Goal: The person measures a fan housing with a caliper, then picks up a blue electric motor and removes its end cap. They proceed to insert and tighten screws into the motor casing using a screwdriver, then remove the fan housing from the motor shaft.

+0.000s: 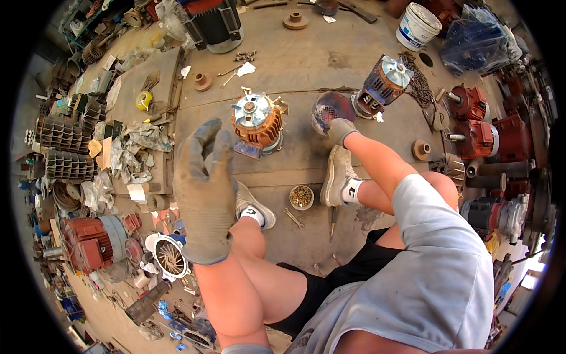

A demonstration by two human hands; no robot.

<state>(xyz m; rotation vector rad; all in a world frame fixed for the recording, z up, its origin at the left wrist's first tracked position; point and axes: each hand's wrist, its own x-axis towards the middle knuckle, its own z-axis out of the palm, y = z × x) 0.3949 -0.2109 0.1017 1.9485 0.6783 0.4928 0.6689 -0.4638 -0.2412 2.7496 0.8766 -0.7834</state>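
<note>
My right hand (342,130), in a grey work glove, grips the rim of a round, worn motor fan cover (328,110) with a mesh grille. The cover is tilted, its colours dark blue and rusty red. Just behind it on the right stands a small motor (382,87) with a silver fan on top. My left hand (206,171), gloved too, is raised with bent fingers apart from the thumb and nothing visible between them. Beside it, a rusty orange motor (257,121) stands upright, its silver fan facing up and a blue terminal box low on its side.
Between my shoes sits a bowl of small brass-coloured parts (301,197), with a wrench (293,218) and a screwdriver (333,224) nearby. Red motors (474,138) line the right side. A white bucket (418,26) stands far right; a large red motor (91,243) lies left.
</note>
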